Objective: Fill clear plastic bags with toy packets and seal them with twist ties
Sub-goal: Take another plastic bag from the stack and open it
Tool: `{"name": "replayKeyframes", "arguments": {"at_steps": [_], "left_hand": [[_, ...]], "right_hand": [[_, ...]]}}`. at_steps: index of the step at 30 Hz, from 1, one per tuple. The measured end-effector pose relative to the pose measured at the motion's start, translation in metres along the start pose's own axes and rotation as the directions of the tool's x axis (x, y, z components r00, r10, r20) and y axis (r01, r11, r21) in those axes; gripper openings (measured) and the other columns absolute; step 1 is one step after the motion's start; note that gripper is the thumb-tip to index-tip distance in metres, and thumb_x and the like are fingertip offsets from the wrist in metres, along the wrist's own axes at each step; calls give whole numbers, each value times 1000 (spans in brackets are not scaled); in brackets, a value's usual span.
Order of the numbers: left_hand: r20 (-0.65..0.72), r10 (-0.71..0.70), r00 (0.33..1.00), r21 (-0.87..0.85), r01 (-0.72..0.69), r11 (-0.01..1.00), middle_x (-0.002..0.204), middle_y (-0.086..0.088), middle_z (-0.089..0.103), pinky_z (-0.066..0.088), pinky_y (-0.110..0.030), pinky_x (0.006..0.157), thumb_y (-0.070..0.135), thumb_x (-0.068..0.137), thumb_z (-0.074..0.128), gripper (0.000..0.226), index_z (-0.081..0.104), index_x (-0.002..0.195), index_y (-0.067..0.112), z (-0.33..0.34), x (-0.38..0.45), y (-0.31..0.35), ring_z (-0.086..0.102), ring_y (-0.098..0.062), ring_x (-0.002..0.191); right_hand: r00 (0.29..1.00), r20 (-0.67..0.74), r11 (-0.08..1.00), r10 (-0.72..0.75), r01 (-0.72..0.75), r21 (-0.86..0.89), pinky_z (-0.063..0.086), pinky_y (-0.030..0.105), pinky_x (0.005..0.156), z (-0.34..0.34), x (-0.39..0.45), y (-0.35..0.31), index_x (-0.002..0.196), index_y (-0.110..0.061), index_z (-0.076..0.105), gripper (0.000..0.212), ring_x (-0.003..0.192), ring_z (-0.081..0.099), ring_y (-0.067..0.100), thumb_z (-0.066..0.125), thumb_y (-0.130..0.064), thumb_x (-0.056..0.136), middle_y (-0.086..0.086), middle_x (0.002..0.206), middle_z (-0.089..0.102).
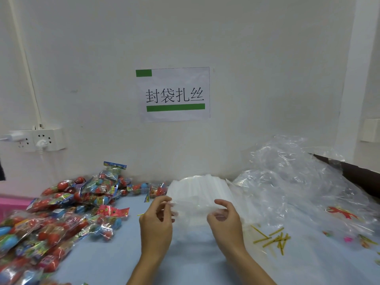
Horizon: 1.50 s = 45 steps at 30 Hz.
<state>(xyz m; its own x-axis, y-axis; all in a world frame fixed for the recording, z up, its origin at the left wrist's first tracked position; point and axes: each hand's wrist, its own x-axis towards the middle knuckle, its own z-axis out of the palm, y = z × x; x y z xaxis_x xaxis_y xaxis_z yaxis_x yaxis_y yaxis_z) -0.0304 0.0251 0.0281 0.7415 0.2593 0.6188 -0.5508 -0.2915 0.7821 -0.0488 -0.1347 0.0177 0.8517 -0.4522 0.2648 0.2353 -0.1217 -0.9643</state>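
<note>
From the head camera, both hands were over the middle of the blue tabletop, working at the near edge of a stack of clear plastic bags. The left hand pinched the top bag's corner between thumb and fingertips, and the right hand curled its fingers on the same edge further along. The two stood a little apart, most likely to peel one bag free of the stack or to rub its mouth open before filling.

The toy packets, red and blue toys under printed header cards, lay heaped at the left, within reach of the left hand. Yellow twist ties lay scattered just right of the right hand, handy for sealing. One stray tie sat beside the left hand. A loose mound of crumpled clear plastic rose at the right against the wall.

On the wall a paper sign with green bars read 封袋扎丝. A white power strip hung at the left with plugs in it. The print on the packets was too small to read.
</note>
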Motion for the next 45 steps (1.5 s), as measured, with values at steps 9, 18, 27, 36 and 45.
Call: {"name": "replayKeyframes", "arguments": {"at_steps": [9, 18, 27, 36, 45], "left_hand": [[405, -9, 914, -43, 29, 999, 98, 15, 71, 51, -13, 76, 20, 84, 71, 28, 61, 108, 31, 12, -17, 10, 65, -2, 100], [189, 160, 969, 217, -200, 955, 80, 10, 60, 41, -10, 69, -18, 73, 63, 40, 58, 76, 22, 11, -11, 5, 57, -7, 81], [76, 113, 991, 204, -127, 971, 93, 8, 59, 46, -9, 72, -16, 79, 63, 49, 54, 91, 30, 7, -5, 1, 57, 0, 91], [244, 25, 969, 139, -61, 988, 87, 11, 64, 48, -14, 71, 9, 79, 80, 40, 55, 97, 35, 16, -15, 1, 59, -2, 85], [73, 91, 993, 310, -109, 944, 54, 8, 39, 29, -17, 51, -20, 72, 62, 57, 34, 56, 27, 13, -14, 0, 37, -9, 54]], "right_hand": [[993, 110, 996, -41, 49, -74, 44, 14, 56, 6, -5, 3, 98, -22, 60, 31, 53, 48, 1, 78, -6, 78, -1, 68, 53], [975, 28, 947, -221, 221, -232, 38, 16, 48, 6, -6, 4, 77, -29, 56, 38, 49, 44, 6, 61, 9, 78, -8, 51, 45], [960, -91, 938, -266, 235, -256, 38, 16, 56, 2, -5, 0, 84, -32, 54, 34, 60, 51, 8, 59, 2, 80, -7, 63, 52], [960, 84, 907, -267, 280, -316, 38, 16, 58, 8, -9, 5, 63, -25, 47, 35, 62, 49, 7, 71, -2, 74, -9, 62, 54], [960, -40, 903, -276, 245, -353, 29, 22, 49, 4, -6, 4, 49, -23, 33, 45, 47, 31, 10, 53, 11, 72, -7, 42, 37]]}}
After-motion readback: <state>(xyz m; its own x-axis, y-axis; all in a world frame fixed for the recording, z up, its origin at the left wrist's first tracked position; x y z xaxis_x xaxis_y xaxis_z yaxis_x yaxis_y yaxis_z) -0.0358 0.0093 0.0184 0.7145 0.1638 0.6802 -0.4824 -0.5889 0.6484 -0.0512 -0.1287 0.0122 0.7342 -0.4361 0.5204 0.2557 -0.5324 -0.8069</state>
